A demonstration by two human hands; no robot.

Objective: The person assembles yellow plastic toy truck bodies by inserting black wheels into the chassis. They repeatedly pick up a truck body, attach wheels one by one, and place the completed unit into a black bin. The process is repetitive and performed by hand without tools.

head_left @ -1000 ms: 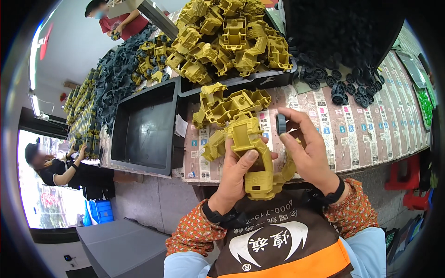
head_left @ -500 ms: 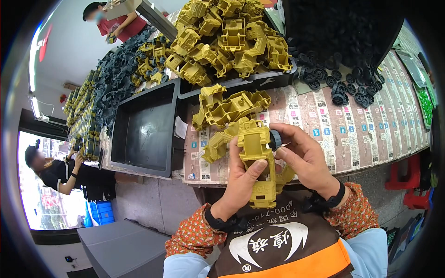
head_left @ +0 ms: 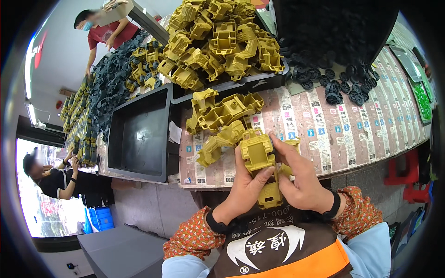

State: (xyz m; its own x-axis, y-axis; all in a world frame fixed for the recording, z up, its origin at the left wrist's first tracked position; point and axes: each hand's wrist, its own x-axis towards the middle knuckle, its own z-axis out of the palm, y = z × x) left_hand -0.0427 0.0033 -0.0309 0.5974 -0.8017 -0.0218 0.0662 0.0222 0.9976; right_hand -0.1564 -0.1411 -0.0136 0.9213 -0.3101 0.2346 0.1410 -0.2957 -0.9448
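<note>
Upright in front of my apron is a yellow plastic toy vehicle body [head_left: 258, 154], with an open frame and a tail section below. My left hand [head_left: 245, 190] grips its left side, thumb across the front. My right hand [head_left: 301, 180] is closed against its right side, the index finger along the upper edge. The dark wheel seen there earlier is mostly hidden by these fingers. Just beyond, several more yellow bodies [head_left: 230, 111] lie on the table, one of them [head_left: 220, 143] close to my left fingers.
A heaped dark tray of yellow bodies [head_left: 222, 37] stands at the back, beside an empty black tray [head_left: 139, 134]. Loose black wheels [head_left: 333, 88] lie at back right. Dark parts [head_left: 113, 74] cover the table's far left. Two people [head_left: 104, 37] [head_left: 53, 176] work there.
The dark wheel pinched in my right fingers has come against the body's side and is now mostly covered. My right hand has closed in on the body. The far person has straightened and reaches down.
</note>
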